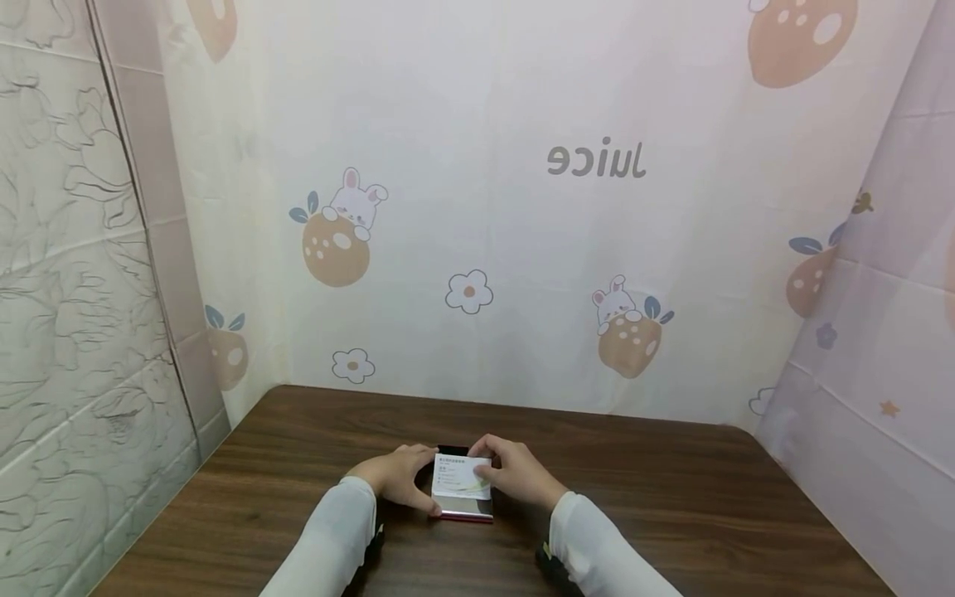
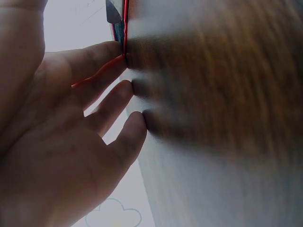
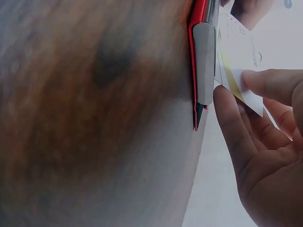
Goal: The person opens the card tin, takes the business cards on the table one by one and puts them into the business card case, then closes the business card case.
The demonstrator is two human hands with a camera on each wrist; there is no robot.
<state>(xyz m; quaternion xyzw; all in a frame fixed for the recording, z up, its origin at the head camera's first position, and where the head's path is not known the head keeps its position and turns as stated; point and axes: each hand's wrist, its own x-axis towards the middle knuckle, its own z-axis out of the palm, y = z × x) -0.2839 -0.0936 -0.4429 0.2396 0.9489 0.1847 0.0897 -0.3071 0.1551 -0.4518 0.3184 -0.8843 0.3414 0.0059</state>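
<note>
A card case (image 1: 464,505) with a shiny metal face and red edges lies on the table, its dark flap (image 1: 452,450) at the far side. My left hand (image 1: 403,476) holds the case from the left, thumb at the near corner and forefinger at the far one. In the left wrist view its other fingers (image 2: 111,106) are spread against the tabletop. A printed white business card (image 1: 451,478) lies over the case. My right hand (image 1: 522,476) pinches the card's right edge between thumb and fingers. From the right wrist, the card (image 3: 236,56) shows tilted up from the metal face.
The dark wood-grain table (image 1: 656,506) reaches back to a pale curtain (image 1: 485,207) printed with rabbits, fruit and flowers. A patterned wall panel (image 1: 75,274) stands along the left side. Bands with dark devices (image 1: 555,572) sit at the wrists over white sleeves.
</note>
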